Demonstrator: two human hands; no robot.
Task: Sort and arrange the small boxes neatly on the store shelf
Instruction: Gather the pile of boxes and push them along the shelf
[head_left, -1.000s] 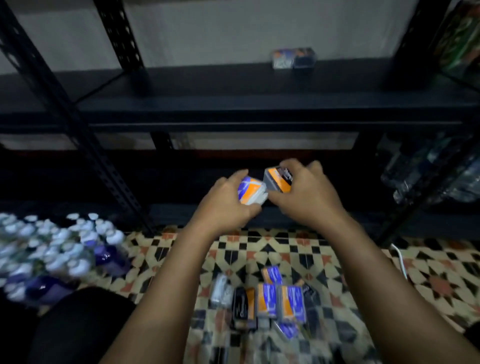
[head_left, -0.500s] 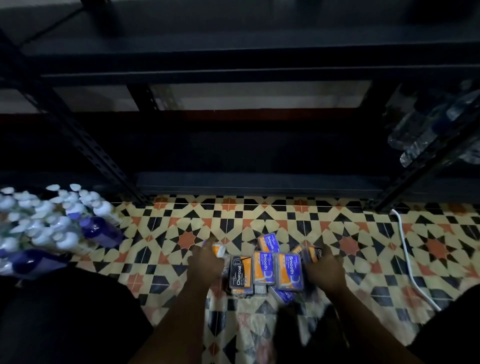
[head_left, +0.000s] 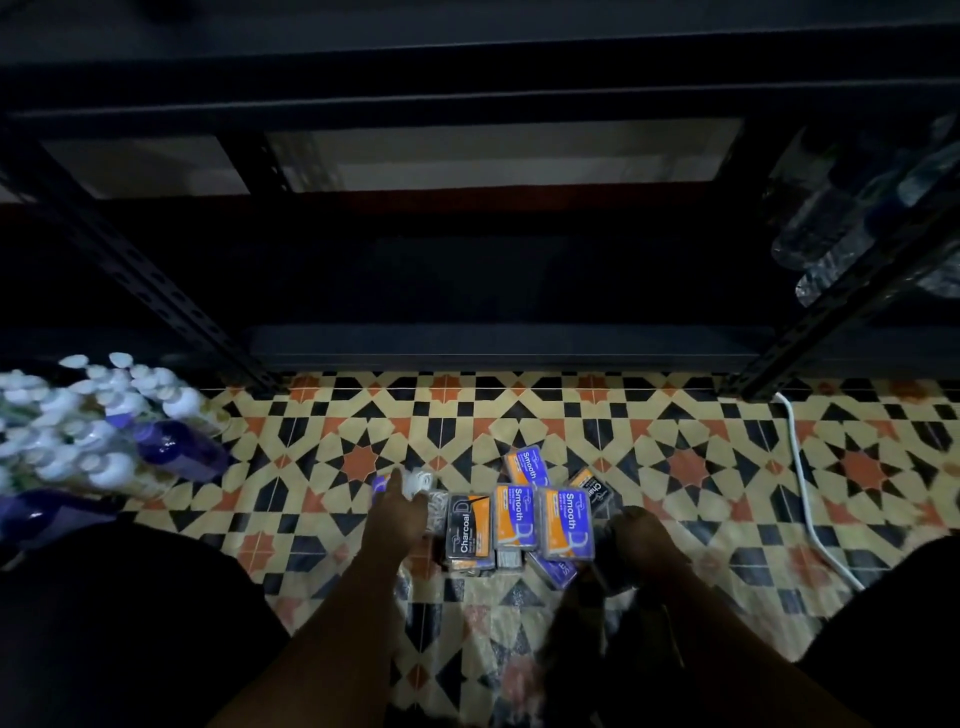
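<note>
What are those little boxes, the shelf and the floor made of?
Boxes: seemingly clear glossy plastic over printed card, since glints show on their faces; hard to be sure in this dim light. Shelf: dark painted metal, judging by the punched holes in its uprights. Floor: patterned tile with thin joint lines, though it could be printed vinyl.

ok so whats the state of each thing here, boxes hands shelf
black Charcoal box: flat on the floor, label up
two Smooth boxes: flat, side by side
left hand: beside the pile, grip unclear
right hand: beside the pile, grip unclear
bottom shelf: too dark to tell
</note>
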